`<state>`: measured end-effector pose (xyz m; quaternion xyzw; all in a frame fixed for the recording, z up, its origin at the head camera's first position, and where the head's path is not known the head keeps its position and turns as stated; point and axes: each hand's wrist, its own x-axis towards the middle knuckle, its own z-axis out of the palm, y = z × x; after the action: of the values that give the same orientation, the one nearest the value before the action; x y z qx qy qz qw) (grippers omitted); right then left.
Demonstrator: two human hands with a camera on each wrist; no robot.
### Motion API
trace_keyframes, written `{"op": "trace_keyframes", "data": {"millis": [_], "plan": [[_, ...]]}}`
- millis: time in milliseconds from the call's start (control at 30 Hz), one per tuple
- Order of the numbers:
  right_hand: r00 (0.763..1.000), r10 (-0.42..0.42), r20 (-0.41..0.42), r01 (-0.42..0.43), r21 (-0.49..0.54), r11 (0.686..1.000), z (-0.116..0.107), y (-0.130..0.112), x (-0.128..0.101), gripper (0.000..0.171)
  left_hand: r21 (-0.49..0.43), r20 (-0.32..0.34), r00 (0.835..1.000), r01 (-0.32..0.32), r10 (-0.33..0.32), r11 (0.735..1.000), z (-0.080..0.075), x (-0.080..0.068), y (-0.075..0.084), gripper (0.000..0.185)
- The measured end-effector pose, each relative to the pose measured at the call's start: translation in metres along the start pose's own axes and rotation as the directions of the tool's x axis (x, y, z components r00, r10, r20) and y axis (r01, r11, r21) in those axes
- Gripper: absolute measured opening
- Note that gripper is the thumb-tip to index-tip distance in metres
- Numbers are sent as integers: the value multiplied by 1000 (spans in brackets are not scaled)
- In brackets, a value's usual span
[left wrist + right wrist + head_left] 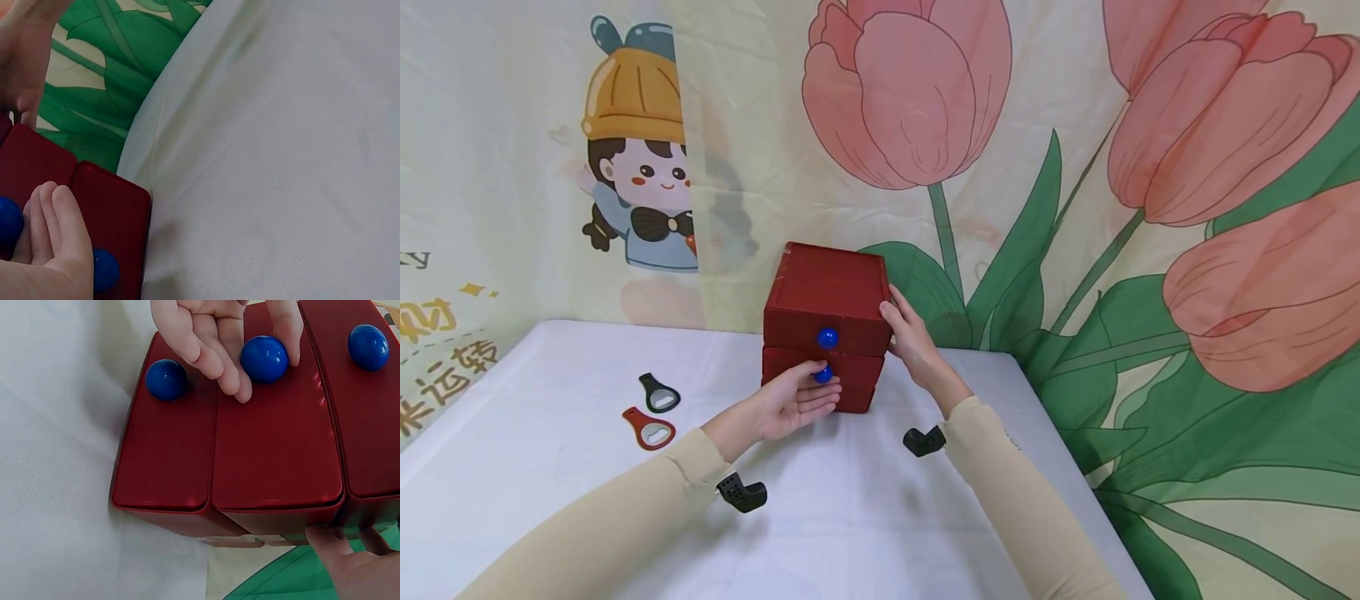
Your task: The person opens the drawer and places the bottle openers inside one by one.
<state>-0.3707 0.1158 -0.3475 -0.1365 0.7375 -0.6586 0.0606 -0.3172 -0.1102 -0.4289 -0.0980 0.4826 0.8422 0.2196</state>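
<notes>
On the white table (865, 517), near the back by the flower wall (1150, 208), stands a small red box of drawers (831, 325). Each drawer front has a round blue knob. In the right wrist view three drawers show, side by side, and the left hand (225, 337) has its fingers and thumb curled around the middle blue knob (264, 359), with another knob (165, 379) on one side of it and a third knob (368, 347) on the other. In the head view the left hand (793, 404) comes up from below with its palm turned up. The right hand (913, 337) rests against the right side of the box, and its fingers look straight, pressing flat on the wood. On the left part of the table lie a black bottle opener (659, 392) and a red bottle opener (649, 428), close to each other and well apart from the box. The person wears pale tan sleeves (1015, 500).
</notes>
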Motion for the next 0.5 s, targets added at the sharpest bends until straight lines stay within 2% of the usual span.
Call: {"op": "trace_keyframes", "data": {"millis": [500], "plan": [[1000, -1, 0, 1, -8, 1000, 1, -1, -2, 66, -40, 7, 1000, 6, -6, 999, -1, 3, 0, 51]]}}
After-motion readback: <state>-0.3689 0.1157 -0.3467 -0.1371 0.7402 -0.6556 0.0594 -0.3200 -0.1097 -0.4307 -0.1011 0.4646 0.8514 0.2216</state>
